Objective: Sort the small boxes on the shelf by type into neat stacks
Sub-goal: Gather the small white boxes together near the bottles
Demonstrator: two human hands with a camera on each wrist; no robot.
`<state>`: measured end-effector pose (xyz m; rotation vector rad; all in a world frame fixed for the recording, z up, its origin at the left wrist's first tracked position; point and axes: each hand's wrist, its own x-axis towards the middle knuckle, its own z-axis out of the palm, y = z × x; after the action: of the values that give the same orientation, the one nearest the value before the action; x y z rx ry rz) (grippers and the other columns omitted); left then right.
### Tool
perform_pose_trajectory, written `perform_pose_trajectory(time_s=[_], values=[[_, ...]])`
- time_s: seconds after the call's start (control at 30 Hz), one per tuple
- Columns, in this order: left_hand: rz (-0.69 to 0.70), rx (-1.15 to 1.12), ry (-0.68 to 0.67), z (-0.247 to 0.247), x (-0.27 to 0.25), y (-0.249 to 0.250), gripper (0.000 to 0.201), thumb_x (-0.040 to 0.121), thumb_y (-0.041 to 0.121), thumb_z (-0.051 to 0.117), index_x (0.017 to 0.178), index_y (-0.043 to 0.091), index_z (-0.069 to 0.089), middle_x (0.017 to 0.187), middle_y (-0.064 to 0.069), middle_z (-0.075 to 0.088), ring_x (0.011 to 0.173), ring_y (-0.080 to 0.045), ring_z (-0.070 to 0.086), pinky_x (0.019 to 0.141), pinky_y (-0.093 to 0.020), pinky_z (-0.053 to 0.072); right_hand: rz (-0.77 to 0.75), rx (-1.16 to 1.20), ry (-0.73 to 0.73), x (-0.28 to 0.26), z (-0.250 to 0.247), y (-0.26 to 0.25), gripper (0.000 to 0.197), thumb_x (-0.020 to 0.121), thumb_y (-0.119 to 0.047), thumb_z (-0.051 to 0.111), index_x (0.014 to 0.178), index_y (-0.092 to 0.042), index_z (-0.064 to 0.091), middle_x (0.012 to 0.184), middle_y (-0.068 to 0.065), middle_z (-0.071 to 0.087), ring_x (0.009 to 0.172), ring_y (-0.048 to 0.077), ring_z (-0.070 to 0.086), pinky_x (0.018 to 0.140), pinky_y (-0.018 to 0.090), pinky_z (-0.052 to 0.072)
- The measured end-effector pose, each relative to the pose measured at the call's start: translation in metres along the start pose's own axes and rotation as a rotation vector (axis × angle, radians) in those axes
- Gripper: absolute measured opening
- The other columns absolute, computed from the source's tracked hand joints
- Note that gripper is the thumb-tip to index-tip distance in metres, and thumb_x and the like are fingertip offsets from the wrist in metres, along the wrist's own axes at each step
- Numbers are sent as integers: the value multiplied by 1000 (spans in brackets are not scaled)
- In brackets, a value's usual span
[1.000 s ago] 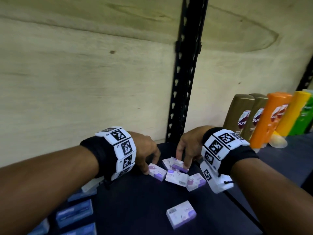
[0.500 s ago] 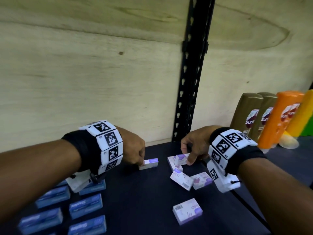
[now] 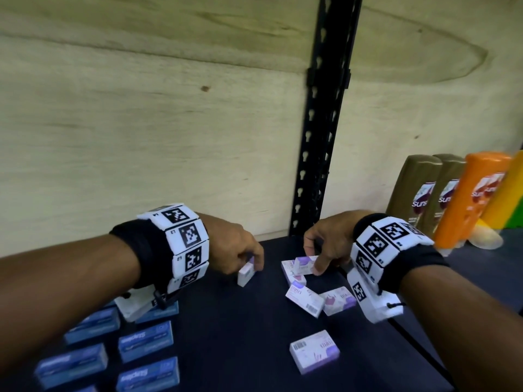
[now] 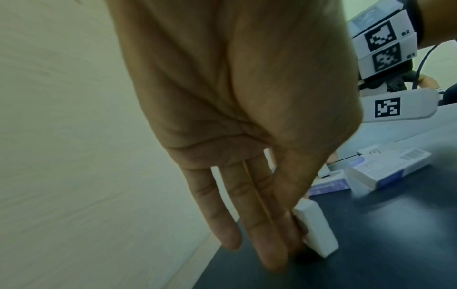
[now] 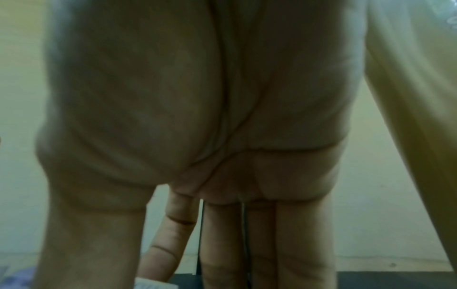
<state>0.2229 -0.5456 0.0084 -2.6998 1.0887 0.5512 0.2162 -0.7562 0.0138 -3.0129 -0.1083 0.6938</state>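
Observation:
Small white-and-purple boxes lie loose on the dark shelf (image 3: 232, 335). My left hand (image 3: 240, 250) pinches one white-and-purple box (image 3: 245, 274) on its edge at the shelf's back; the left wrist view shows the same box (image 4: 316, 228) between thumb and fingers. My right hand (image 3: 325, 244) grips a second purple box (image 3: 304, 264), tilted above another lying flat (image 3: 288, 271). Two more (image 3: 304, 299) (image 3: 339, 301) overlap in front, and one (image 3: 314, 350) lies alone nearer me. Several blue boxes (image 3: 145, 340) lie in rows at the left front. The right wrist view shows mostly palm and fingers (image 5: 222, 244).
A black slotted shelf post (image 3: 319, 137) stands at the back between my hands, against a plywood wall (image 3: 141, 123). Brown (image 3: 413, 190), orange (image 3: 469, 199) and yellow bottles stand at the back right. A black cable (image 3: 410, 343) runs along the shelf under my right wrist.
My left hand carried one purple box leftward away from the cluster and turned it onto its edge. My right hand stayed at the cluster holding its box. The view shifted, showing more blue boxes.

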Motion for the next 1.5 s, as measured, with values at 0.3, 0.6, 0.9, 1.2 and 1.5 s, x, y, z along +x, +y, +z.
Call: perform_pose_trajectory(time_s=[0.3, 0.6, 0.9, 1.2, 1.5], values=[[-63, 125, 122, 4, 6, -14, 19, 95, 35, 58, 111, 28, 65, 85, 14, 56, 70, -3, 50, 64, -24, 40, 6, -116, 60, 3, -7, -15, 22, 87, -24, 74, 104, -22, 60, 61, -13, 54, 44, -2, 49, 53, 16, 40], [-326, 188, 196, 12, 6, -37, 24, 96, 31, 55, 103, 12, 68, 102, -6, 65, 78, -23, 56, 65, -28, 41, -67, -27, 187, 34, -18, -41, 25, 91, -21, 69, 115, -17, 62, 67, -11, 53, 58, 2, 48, 49, 14, 40], [-312, 69, 107, 18, 4, -57, 33, 98, 37, 51, 113, 11, 65, 108, -6, 66, 87, -21, 59, 70, -26, 41, -64, -103, 71, 44, -14, -63, 33, 95, -26, 65, 126, -17, 56, 105, -3, 65, 105, 22, 66, 60, 18, 41], [-307, 95, 128, 19, 8, -59, 29, 96, 33, 56, 114, 12, 64, 109, -5, 66, 84, -19, 55, 69, -24, 38, -59, -141, 57, 47, -16, -65, 35, 97, -27, 60, 130, -17, 53, 126, 2, 64, 113, 24, 62, 68, 22, 45], [-301, 124, 135, 21, 20, -53, 15, 94, 29, 54, 99, 16, 60, 93, -4, 56, 78, -22, 54, 64, -27, 37, -29, 10, 61, 57, -10, -58, 27, 95, -22, 63, 121, -18, 55, 91, -1, 65, 101, 29, 69, 89, 36, 54]])
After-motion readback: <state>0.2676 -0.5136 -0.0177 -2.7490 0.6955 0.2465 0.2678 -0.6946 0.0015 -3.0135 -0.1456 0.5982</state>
